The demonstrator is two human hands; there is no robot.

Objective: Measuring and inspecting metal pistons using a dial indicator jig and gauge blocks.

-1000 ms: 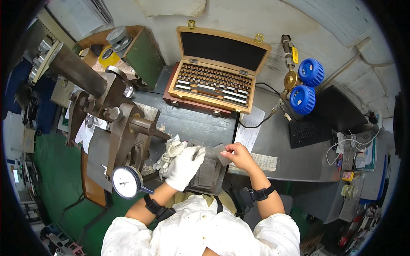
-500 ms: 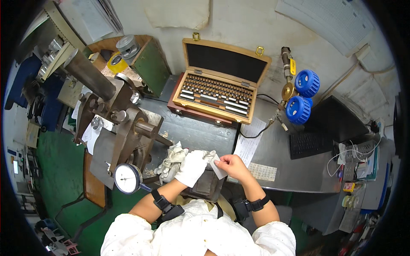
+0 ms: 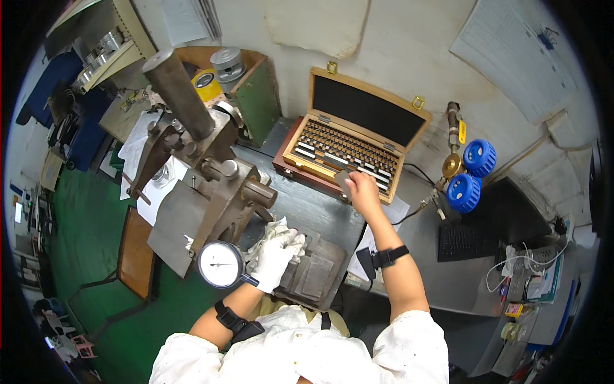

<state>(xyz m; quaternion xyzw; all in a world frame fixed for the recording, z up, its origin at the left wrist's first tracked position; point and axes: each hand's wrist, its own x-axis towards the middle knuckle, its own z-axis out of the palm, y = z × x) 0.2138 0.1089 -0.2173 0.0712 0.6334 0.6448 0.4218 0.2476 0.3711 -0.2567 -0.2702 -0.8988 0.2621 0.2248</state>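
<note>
Now, as we see it:
Right hand: our right hand [image 3: 362, 189] is at the open wooden gauge block case [image 3: 348, 144], fingers pinched on a small grey gauge block [image 3: 342, 178] over its front rows.
Left hand: our gloved left hand [image 3: 276, 257] presses a white rag [image 3: 274, 232] on the grey metal plate [image 3: 318, 272] beside the dial gauge [image 3: 219, 264].
Progress: we judge one block is between case and comparator stand [image 3: 211, 185]; whether it is coming out or going back we cannot tell.
Left: the measuring itself seems undone.

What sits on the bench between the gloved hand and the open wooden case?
Only bare dark bench top between left hand and wooden case, in the head view.
</note>
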